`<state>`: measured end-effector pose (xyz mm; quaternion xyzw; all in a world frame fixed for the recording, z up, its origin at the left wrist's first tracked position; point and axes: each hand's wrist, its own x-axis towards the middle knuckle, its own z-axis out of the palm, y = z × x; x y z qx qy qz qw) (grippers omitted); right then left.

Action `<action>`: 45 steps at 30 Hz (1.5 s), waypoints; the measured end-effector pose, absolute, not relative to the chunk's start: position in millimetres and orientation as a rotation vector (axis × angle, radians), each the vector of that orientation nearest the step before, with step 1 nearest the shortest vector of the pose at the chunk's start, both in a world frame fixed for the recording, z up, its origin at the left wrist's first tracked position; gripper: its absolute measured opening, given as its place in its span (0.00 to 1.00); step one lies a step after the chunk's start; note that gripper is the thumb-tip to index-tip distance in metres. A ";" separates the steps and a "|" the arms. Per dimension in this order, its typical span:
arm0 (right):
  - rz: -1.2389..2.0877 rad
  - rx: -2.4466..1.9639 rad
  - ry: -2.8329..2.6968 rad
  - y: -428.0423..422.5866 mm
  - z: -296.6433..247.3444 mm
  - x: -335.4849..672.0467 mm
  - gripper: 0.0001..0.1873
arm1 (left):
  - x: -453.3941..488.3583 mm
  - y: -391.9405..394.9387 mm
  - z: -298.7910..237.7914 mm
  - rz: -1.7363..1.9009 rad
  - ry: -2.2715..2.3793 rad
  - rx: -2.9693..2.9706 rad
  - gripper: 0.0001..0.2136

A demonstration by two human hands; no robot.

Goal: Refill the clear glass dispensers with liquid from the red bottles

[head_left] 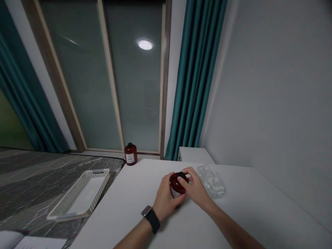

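Observation:
A dark red-brown bottle [177, 186] with a black cap and a pale label is between my hands over the white table. My left hand [166, 197] wraps round the bottle's body from the left, with a black watch on that wrist. From the right, my right hand [195, 188] has its fingers closed on the black cap [182, 175]. The bottle's base is hidden by my fingers. Just right of my right hand lies a crumpled heap of clear plastic wrap [211, 181].
A second red-brown bottle [130, 154] with a black cap stands at the table's far left corner. Left of the white table [124, 211], a white perforated basket [58, 209] rests on a grey patterned surface, near an open book [36, 242]. Behind the table is a white cabinet [195, 155].

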<state>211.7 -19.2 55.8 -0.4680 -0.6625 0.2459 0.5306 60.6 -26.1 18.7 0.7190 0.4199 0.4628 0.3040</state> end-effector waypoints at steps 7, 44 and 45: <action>0.589 -1.135 -1.455 -42.4 48.4 212.5 0.17 | 67.2 -45.2 17.5 1.283 1.040 1.824 0.32; 0.771 -0.852 -1.382 -67.7 37.7 207.1 0.28 | 64.7 -51.7 16.6 1.181 0.834 1.828 0.34; 0.770 -0.859 -1.387 -68.0 37.3 206.8 0.29 | 64.6 -51.5 16.2 1.182 0.840 1.834 0.34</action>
